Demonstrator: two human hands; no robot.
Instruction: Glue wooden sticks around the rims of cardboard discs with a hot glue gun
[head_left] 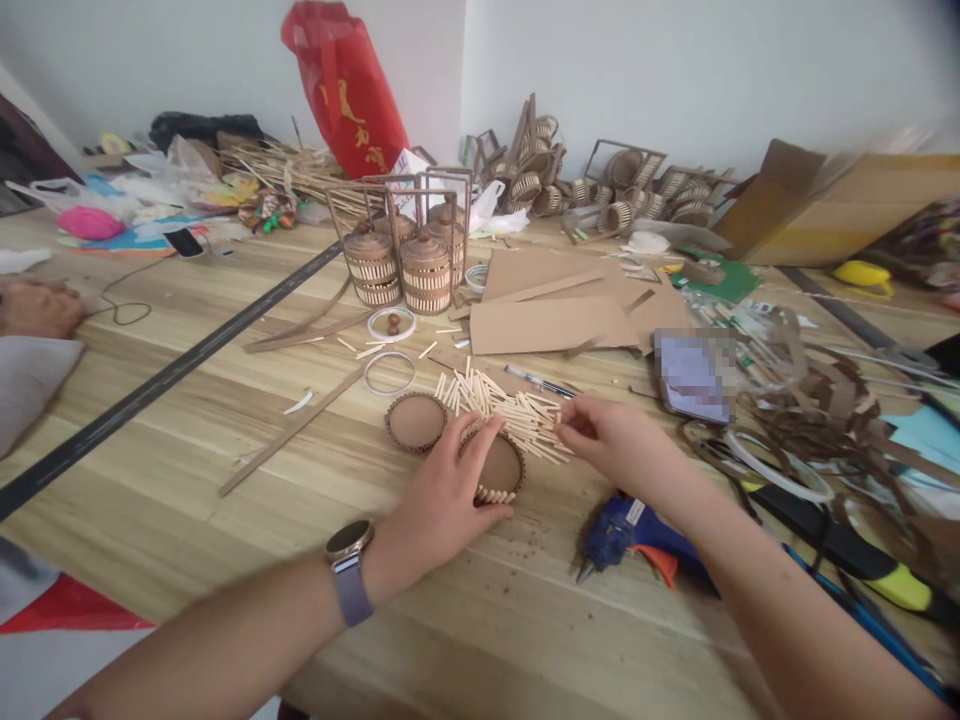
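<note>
Where your left hand (435, 492) curved: half-closed grip held round brown cardboard tray (502, 466).
Right hand (616, 432): fingers pinched beside pale wooden sticks (525, 420), contents unclear.

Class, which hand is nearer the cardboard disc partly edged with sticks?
Left: left hand holds the disc; right hand is apart, at the right end of the stick pile.

2 bare forearms (247, 610) — on the left, 1 round dark watch (350, 538), gold rim (339, 557), lavender strap (352, 594)
</note>
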